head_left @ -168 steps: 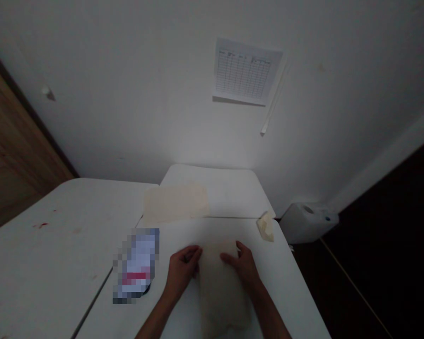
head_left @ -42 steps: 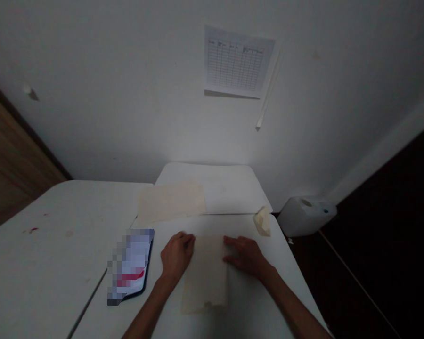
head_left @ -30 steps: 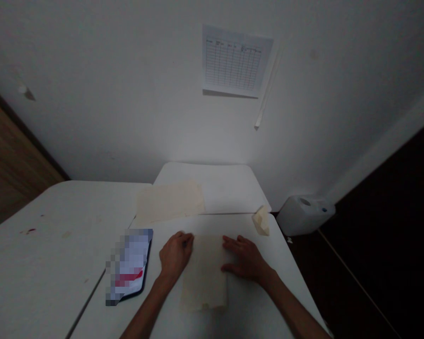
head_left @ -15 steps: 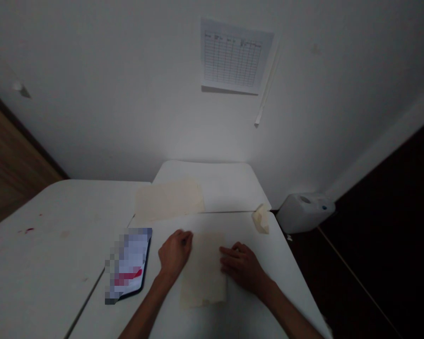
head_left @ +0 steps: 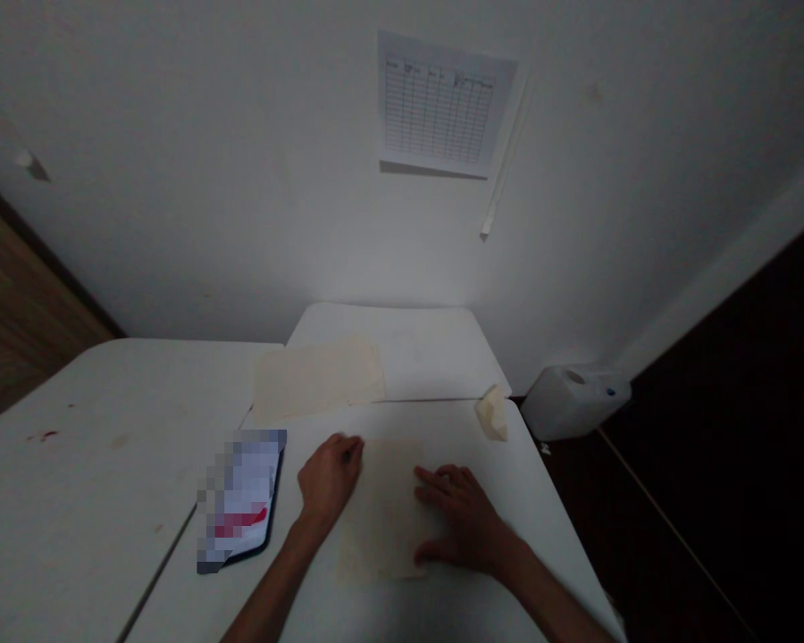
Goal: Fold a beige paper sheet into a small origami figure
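A cream folded sheet of paper (head_left: 381, 509) lies flat on the white table (head_left: 94, 482) in front of me. My left hand (head_left: 327, 482) rests at the sheet's upper left corner, fingers curled down onto its edge. My right hand (head_left: 461, 522) lies flat and open on the sheet's right side, fingers stretched out and pressing it down.
A tablet with a blurred screen (head_left: 241, 500) lies left of my left hand. A larger cream sheet (head_left: 318, 379) sits farther back, and a small folded paper piece (head_left: 492, 415) near the right table edge. A white plastic canister (head_left: 573, 400) stands on the dark floor. A printed chart (head_left: 439, 107) hangs on the wall.
My right hand has slid down the right edge of the sheet toward me. My left hand has stayed at the upper left corner. The paper went from loosely held to flat.
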A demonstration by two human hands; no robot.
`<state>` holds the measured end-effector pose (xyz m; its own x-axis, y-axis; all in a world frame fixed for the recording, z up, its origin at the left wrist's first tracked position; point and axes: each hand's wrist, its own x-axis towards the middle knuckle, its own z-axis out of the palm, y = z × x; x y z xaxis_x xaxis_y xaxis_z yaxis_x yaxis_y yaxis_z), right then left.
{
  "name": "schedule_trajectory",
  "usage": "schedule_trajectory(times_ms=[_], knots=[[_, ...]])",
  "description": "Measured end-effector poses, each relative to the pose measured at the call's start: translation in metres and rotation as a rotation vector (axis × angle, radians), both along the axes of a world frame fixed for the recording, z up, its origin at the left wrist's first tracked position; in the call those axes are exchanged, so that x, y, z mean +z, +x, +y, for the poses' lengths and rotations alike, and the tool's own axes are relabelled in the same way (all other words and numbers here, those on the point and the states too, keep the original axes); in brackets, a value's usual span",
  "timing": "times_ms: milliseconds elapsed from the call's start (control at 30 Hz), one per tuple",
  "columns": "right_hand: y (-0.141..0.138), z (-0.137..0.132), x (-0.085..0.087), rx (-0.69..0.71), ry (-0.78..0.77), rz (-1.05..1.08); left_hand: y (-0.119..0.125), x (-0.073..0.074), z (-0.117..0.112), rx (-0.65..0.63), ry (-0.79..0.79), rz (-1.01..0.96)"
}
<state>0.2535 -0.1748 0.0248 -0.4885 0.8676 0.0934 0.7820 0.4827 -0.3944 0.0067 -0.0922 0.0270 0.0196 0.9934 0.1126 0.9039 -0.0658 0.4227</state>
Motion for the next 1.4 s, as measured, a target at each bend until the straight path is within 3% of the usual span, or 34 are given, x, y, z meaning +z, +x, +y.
schedule_trajectory(times_ms=[300, 400, 467, 533, 633, 700, 833, 1033, 1233, 1400], knots=[[0.001, 0.000, 0.003, 0.029, -0.036, -0.011, 0.000, 0.001, 0.001, 0.016, 0.006, -0.010], [0.001, 0.000, 0.002, 0.032, -0.044, -0.004, -0.002, 0.001, -0.004, 0.007, 0.082, -0.010], [0.001, -0.001, 0.001, 0.028, -0.041, 0.003, -0.004, -0.002, -0.016, -0.083, 0.215, -0.006], [0.001, -0.001, -0.001, 0.024, -0.035, 0.009, -0.004, -0.008, -0.035, -0.253, 0.315, -0.030], [0.001, -0.001, -0.004, 0.008, -0.029, 0.009, -0.002, -0.020, -0.067, -0.506, 0.337, -0.013], [0.000, -0.002, -0.008, -0.025, -0.021, 0.007, 0.000, -0.026, -0.083, -0.587, 0.315, 0.035], [-0.007, -0.007, -0.015, -0.112, 0.031, -0.001, -0.002, -0.030, -0.090, -0.541, 0.343, 0.105], [-0.029, -0.019, -0.014, -0.224, 0.149, -0.040, -0.016, -0.037, -0.064, -0.398, 0.366, 0.112], [-0.045, -0.020, -0.014, -0.245, 0.201, -0.025, -0.018, -0.049, -0.048, -0.351, 0.367, 0.068], [-0.055, -0.007, -0.014, -0.293, 0.198, 0.013, -0.013, -0.045, -0.049, -0.390, 0.352, 0.132]])
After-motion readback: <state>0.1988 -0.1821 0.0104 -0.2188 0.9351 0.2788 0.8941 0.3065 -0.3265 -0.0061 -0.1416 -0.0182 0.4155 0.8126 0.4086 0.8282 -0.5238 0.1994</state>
